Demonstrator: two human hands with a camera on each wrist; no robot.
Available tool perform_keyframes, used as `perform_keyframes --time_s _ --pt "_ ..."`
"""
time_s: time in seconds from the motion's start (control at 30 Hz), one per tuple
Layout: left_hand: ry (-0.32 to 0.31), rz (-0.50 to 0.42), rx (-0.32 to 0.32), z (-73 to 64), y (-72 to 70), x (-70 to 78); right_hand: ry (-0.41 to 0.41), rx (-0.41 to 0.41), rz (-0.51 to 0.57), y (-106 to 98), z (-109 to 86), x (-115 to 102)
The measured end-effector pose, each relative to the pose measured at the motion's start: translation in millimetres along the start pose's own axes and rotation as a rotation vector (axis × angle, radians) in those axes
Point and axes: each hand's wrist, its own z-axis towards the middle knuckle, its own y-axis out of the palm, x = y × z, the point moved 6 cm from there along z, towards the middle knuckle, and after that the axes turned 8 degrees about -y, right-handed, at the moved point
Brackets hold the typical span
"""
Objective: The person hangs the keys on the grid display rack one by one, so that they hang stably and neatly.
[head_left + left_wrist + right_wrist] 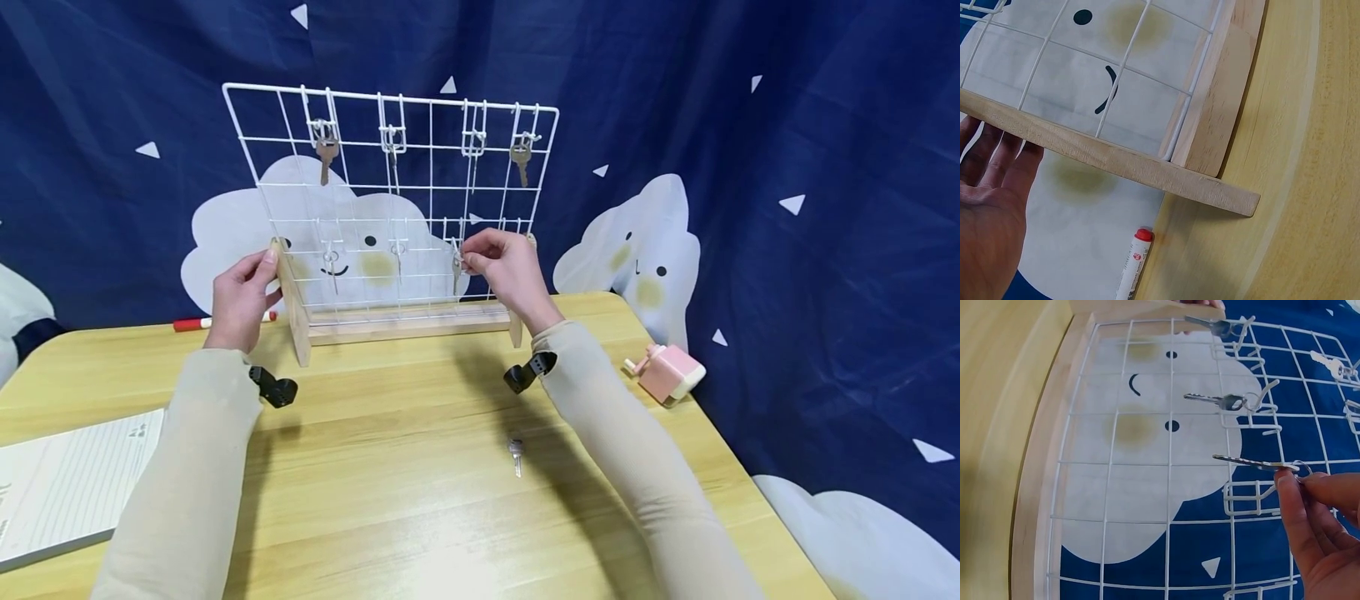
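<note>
A white wire grid [431, 187] stands upright in a wooden base [408, 325], with keys hanging on its hooks in two rows. My left hand [243, 300] grips the stand's left wooden upright [292, 308]; the fingers [1013, 159] reach behind the wood in the left wrist view. With thumb and fingers, my right hand [510, 271] pinches a key [1254, 464] by its ring end, close to a lower-row hook [1250, 499]. Whether the ring touches that hook I cannot tell. Another key [516, 456] lies on the table in front of the stand.
On the wooden table [375, 467], a lined notepad [82, 483] lies at the left and a red-capped marker [193, 323] behind my left hand. A pink pencil sharpener [670, 372] stands near the right edge. A dark blue curtain [637, 83] hangs behind the stand.
</note>
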Motion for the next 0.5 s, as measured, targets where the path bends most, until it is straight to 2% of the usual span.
perform_keyframes --time_s 0.2,0.5 --pt "0.002 0.012 0.001 0.5 -0.1 -1.0 0.032 0.036 0.044 4 4.3 9" --pt "0.008 0.035 0.001 -2.7 0.0 1.9 0.014 0.051 -0.027 6 6.7 18"
